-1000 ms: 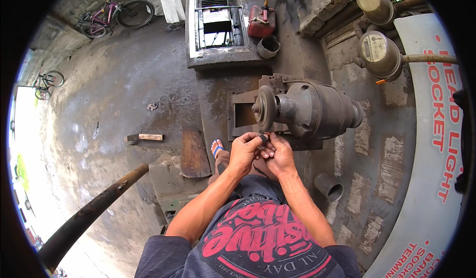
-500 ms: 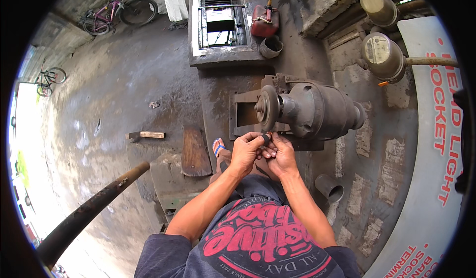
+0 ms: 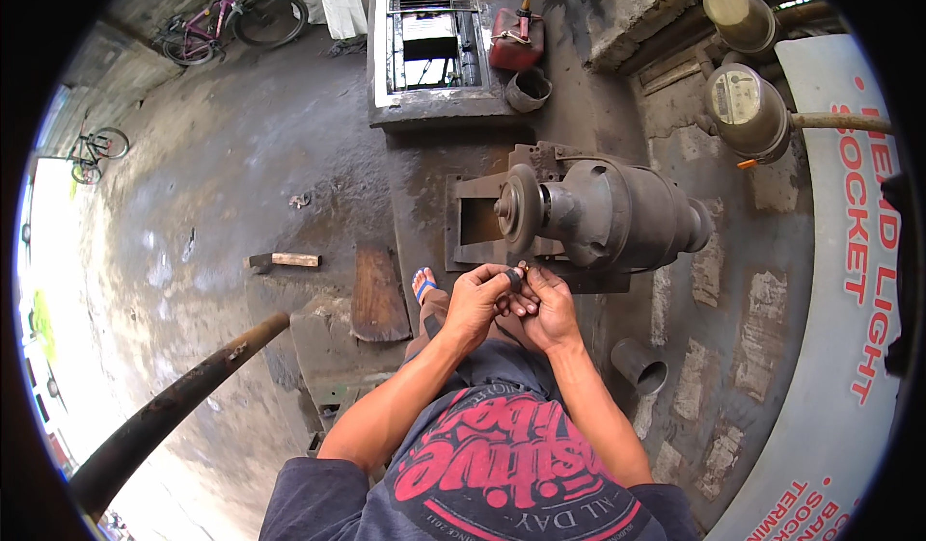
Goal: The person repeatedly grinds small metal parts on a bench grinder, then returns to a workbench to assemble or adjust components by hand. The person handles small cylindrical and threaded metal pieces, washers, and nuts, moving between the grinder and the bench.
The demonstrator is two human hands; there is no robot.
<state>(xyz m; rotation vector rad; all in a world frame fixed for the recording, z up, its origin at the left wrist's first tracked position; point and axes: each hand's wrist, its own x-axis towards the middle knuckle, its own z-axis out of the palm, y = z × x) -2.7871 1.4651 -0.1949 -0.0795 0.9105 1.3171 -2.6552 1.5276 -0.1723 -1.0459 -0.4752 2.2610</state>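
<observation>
My left hand [image 3: 475, 305] and my right hand [image 3: 552, 311] meet in front of my body, fingertips together. Between them they pinch a small dark piece [image 3: 516, 275]; a brassy glint shows at its end by my right fingers. Its exact kind is too small to make out. Both hands are closed, and the fingers partly cover the piece. Just beyond the fingertips stands a motor-driven bench grinder [image 3: 617, 213], its round wheel [image 3: 521, 209] on the left end. A small gap separates the hands from the wheel.
A hammer [image 3: 285, 260] and a worn wooden board [image 3: 379, 295] lie to the left. A long dark pole [image 3: 183, 406] slants in at lower left. A red jerrycan [image 3: 516, 43] stands by a barred window opening [image 3: 432, 107]. Electric meters [image 3: 745, 107] and a signboard [image 3: 820, 252] are at right.
Both hands have drawn back slightly toward my body, away from the grinder's wheel, with the small piece still pinched between them. The brassy end shows more now.
</observation>
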